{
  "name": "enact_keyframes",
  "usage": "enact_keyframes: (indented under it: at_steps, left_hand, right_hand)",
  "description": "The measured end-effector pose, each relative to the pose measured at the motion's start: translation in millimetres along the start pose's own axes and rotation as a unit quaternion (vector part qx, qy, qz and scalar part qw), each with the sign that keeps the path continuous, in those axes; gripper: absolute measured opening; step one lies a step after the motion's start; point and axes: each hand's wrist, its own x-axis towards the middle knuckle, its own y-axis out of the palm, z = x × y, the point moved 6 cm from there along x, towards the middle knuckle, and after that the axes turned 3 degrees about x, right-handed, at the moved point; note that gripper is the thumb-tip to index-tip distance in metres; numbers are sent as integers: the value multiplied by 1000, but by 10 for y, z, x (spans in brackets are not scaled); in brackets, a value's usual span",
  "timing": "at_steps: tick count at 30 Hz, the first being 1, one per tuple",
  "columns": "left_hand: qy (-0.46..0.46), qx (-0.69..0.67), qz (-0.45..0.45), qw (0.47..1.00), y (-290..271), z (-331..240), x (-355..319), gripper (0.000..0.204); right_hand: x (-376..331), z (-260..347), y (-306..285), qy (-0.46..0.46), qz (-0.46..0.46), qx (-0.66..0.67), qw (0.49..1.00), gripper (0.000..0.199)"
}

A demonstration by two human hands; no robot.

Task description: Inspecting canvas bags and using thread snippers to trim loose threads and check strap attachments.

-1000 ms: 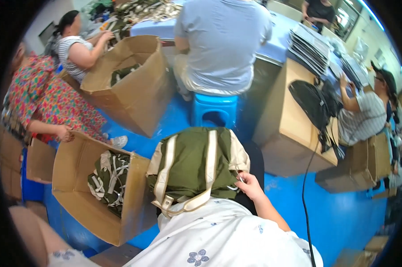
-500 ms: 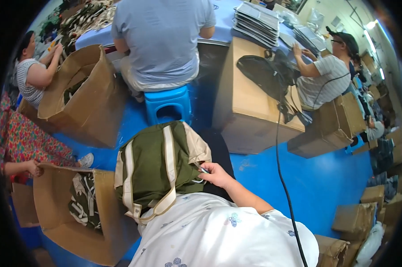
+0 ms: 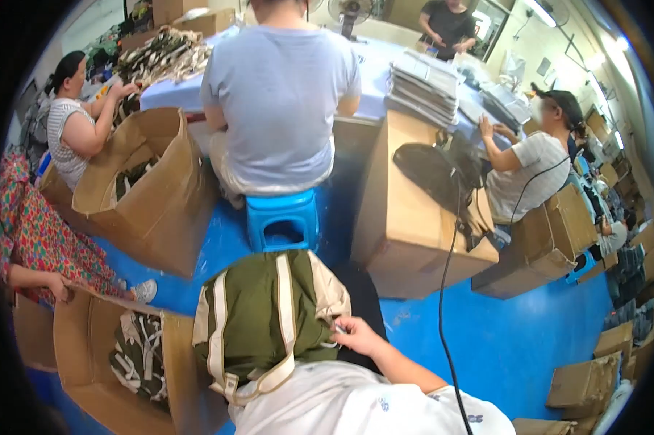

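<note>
An olive-green fabric bag (image 3: 254,322) with cream panels and two long cream straps (image 3: 286,304) lies across my lap. At its right edge, beside the cream panel, my right hand (image 3: 363,337) is closed in a pinch on a small silvery thing (image 3: 339,329), whose kind is too small to make out. The fingertips touch or nearly touch the bag's edge. My left hand does not show; the bag or my white top may hide it.
At left an open carton (image 3: 88,330) holds green-and-cream pieces (image 3: 138,355); a person's hand (image 3: 57,287) grips its rim. Ahead, someone sits on a blue stool (image 3: 283,221). A closed carton (image 3: 392,217) carries a black bag (image 3: 425,170). A black cable (image 3: 447,304) hangs down at right.
My view has tilted upward, so the bag, cartons and people sit lower in the picture. My right hand stays pinched at the bag's right edge.
</note>
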Motion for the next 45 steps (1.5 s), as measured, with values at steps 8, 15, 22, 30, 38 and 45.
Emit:
enact_keyframes:
  at_steps: [8,15,22,30,38,45]
  left_hand:
    - [-2,-3,-6,1000,-33,0,22,45]
    - [-11,-2,-11,1000,-38,42,-30,45]
    - [-65,3,9,998,-74,40,4,45]
    - [-57,-53,-23,997,134,123,-145,45]
    - [-51,-49,-32,997,48,44,-32,45]
    - [-20,-44,-38,998,-15,-184,149,45]
  right_hand:
    - [-1,-36,33,43,-1,13,999,12]
    - [8,-197,-47,6,-6,27,1000,16]
    - [-30,45,-22,10,-14,-10,1000,9]
    - [-10,-51,54,2,17,0,1000,12]
    - [10,-3,34,64,13,27,998,13]
    - [-40,-10,-79,29,-5,-26,999,11]
